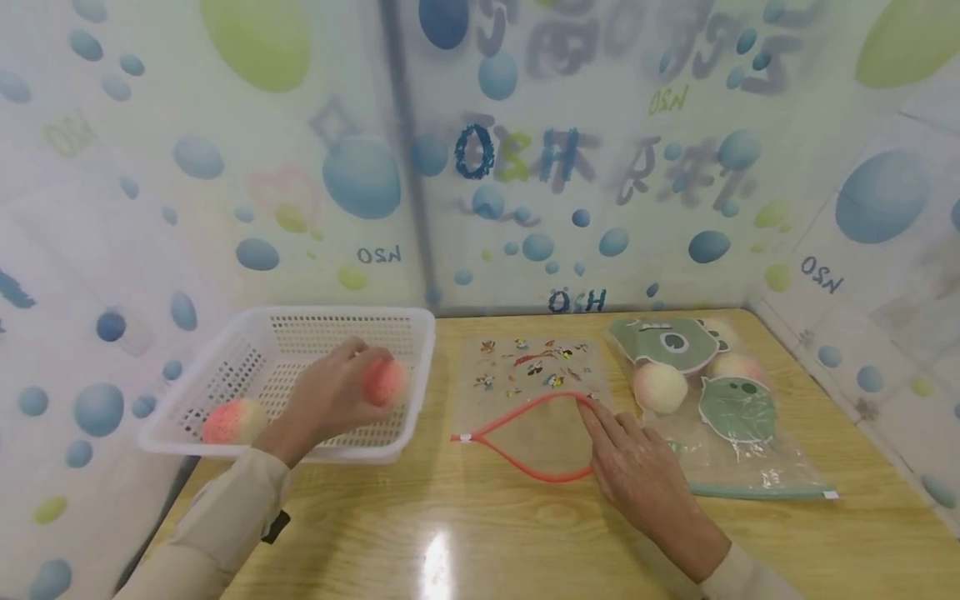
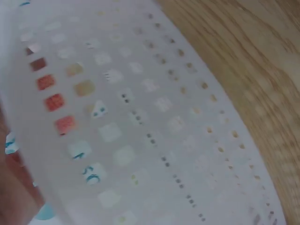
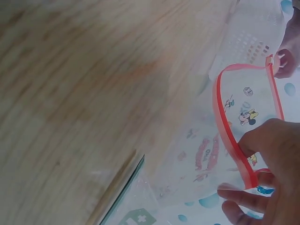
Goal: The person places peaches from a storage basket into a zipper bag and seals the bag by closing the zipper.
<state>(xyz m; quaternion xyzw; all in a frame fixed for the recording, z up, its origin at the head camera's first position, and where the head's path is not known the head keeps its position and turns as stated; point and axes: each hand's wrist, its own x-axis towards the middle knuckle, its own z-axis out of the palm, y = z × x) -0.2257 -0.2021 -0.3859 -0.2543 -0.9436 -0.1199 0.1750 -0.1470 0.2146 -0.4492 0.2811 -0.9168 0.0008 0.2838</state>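
Observation:
My left hand [image 1: 333,396] is over the white plastic basket [image 1: 423,367] and grips a pink and cream peach [image 1: 388,383]. Another peach [image 1: 234,422] lies in the basket's front left. The basket's perforated wall [image 2: 140,117] fills much of the left wrist view, with red showing through some holes. On the table's middle lies a clear zip bag [image 1: 525,362] printed with small cartoon figures, its red-edged mouth spread apart. My right hand [image 1: 645,467] pinches the right end of that red edge [image 3: 229,136], thumb at the inner side of the rim.
Right of my right hand, a clear bag with a green zip [image 1: 757,492] and green cartoon prints holds several peaches [image 1: 660,388]. A wood-grain table [image 1: 360,533] carries everything. Bubble-printed curtains [image 1: 525,208] enclose the back and sides.

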